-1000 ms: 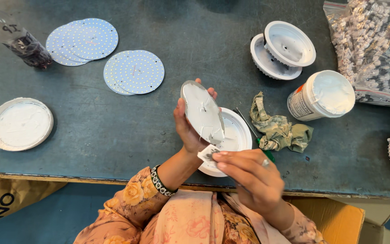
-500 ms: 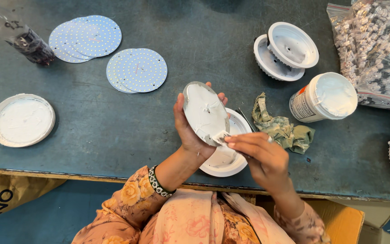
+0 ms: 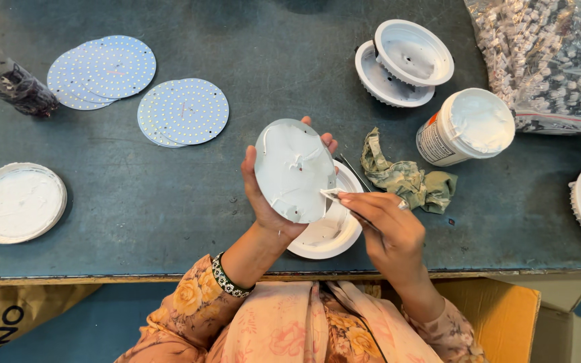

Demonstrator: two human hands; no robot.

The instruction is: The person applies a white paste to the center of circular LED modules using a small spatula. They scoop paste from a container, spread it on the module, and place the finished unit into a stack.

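Centre frame: left hand [image 3: 263,202], fingers clamped behind the white disc [image 3: 295,171], tilts it toward the right hand [image 3: 388,232], whose fingers pinch a small spreader [image 3: 331,194] against its edge.

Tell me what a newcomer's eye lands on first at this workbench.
At centre, the left hand holds up a round white disc smeared with white paste, while the right hand touches a small white spreader to its edge. Behind, pale blue round dotted boards lie overlapped on the dark table, with an open white paste tub at right.
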